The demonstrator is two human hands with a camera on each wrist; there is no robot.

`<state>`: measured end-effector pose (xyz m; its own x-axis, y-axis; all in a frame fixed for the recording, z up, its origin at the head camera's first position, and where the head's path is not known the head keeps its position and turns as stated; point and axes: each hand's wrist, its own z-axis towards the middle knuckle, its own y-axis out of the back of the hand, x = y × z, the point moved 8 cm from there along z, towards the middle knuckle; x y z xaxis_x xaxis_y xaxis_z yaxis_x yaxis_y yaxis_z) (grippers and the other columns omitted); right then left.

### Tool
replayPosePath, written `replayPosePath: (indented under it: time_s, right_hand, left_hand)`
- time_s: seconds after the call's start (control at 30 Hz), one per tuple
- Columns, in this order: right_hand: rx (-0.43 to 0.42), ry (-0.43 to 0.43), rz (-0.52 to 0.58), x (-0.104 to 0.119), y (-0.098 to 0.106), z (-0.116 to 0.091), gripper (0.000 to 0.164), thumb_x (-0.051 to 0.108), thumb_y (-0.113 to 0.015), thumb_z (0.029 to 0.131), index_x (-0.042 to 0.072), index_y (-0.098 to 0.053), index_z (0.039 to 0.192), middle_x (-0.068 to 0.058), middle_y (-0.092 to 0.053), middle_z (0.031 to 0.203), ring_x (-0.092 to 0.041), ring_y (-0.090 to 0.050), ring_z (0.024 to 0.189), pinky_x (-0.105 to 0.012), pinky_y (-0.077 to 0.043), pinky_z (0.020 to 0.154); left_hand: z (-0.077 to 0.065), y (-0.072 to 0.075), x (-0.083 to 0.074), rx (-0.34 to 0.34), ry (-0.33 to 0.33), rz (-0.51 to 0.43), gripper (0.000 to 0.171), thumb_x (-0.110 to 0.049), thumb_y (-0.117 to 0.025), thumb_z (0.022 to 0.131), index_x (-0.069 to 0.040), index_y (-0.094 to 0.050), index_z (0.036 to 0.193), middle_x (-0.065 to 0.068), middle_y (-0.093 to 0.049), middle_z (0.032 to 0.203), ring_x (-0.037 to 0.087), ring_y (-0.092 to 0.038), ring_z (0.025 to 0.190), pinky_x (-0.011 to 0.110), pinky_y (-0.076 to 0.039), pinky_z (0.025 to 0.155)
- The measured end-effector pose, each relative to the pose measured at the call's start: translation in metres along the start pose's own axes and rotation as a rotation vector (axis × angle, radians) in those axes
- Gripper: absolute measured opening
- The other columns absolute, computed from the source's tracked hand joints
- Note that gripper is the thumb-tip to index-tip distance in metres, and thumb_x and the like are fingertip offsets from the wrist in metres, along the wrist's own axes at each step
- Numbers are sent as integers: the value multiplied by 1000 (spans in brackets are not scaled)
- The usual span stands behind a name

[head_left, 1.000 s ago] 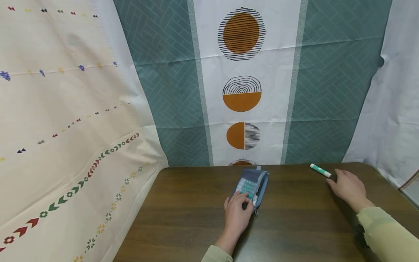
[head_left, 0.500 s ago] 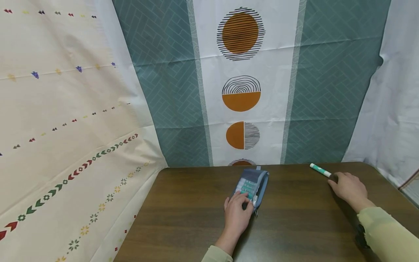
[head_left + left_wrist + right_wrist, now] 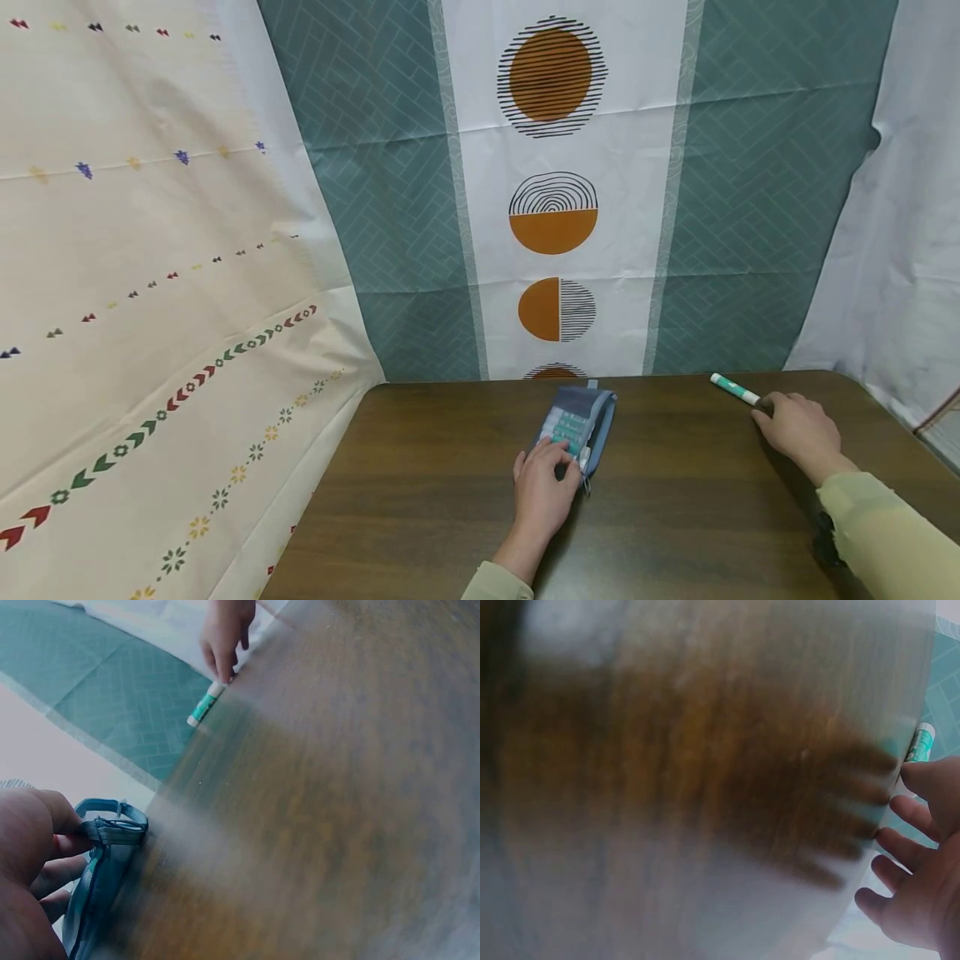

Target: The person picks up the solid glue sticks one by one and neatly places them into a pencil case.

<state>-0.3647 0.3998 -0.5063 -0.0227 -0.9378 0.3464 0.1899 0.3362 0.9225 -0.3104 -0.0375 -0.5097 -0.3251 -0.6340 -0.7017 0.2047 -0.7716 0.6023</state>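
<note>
A blue-grey zip pouch [image 3: 573, 404] with green print on its front lies on the wooden table, its zipped side gaping. My left hand [image 3: 542, 492] rests over the pouch's near end. In the left wrist view, thumb and forefinger pinch the zip edge of the pouch [image 3: 120, 834]. Toward the back right lies a white tube with a green label [image 3: 733, 389], shaped like a marker or glue stick. At its near end are the fingertips of my right hand [image 3: 801, 429]. The right wrist view shows this hand's fingers [image 3: 904, 847] relaxed and slightly spread above the tabletop.
The brown table [image 3: 667, 517] ends at a back edge just behind the pouch and the tube. A green and white patterned cloth [image 3: 551, 250] hangs there. A cream embroidered cloth [image 3: 187, 333] slopes along the left side, and white cloth [image 3: 900, 250] hangs at the right.
My right hand has shifted very slightly right along with the tube's near end coming more into sight. My left hand and the pouch have stayed put.
</note>
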Motion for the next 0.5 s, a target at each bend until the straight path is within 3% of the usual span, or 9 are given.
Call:
replayPosePath:
  time_s: [0.23,0.5]
  right_hand:
    - [-6,-3,8,2,0,-1,39,19,-66,106,-15,-62,126,-41,-60,115,-66,-55,104,-73,-49,74]
    - [-23,-21,5,2,-1,1,49,22,-68,104,-17,-56,133,-43,-59,116,-67,-55,105,-74,-49,75]
  left_hand:
    - [-1,1,0,4,5,1,13,-15,-77,96,-18,-80,84,-2,-81,128,28,-66,138,73,-32,120]
    - [-1,1,0,-4,-15,4,13,-15,-76,96,-18,-79,83,-2,-81,127,27,-66,138,74,-32,119]
